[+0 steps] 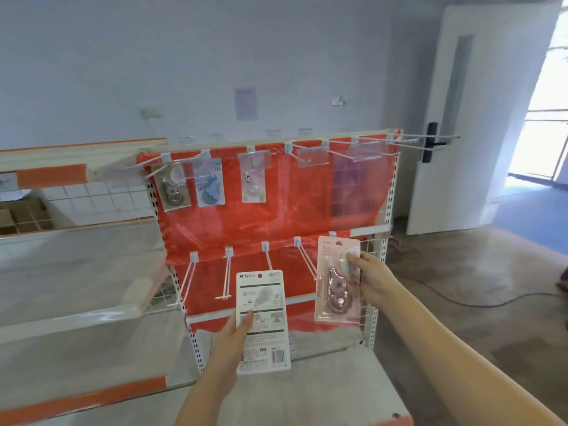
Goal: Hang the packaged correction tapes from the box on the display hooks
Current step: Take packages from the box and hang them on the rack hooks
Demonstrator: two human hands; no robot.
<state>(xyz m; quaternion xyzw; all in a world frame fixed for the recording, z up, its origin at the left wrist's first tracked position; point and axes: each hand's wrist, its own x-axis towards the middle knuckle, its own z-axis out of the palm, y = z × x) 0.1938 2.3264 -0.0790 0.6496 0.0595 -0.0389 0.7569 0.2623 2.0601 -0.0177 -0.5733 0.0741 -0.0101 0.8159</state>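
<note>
My left hand (235, 336) holds a white correction tape pack (264, 302) with its printed back toward me, in front of the lower row of white hooks (227, 275). My right hand (370, 279) pinches a pink correction tape pack (336, 290) by its right edge, beside the lower right hook (307, 265). Three packs hang on the upper hooks: a grey one (173, 187), a blue one (210, 186) and a clear one (252, 181). The box is not in view.
The red-backed display rack (276, 216) has upper hooks (368, 146) with clear label holders. White and orange shelving (76, 272) stands to the left. A white door (467, 118) stands open at the right, and a cable (461, 299) lies on the floor.
</note>
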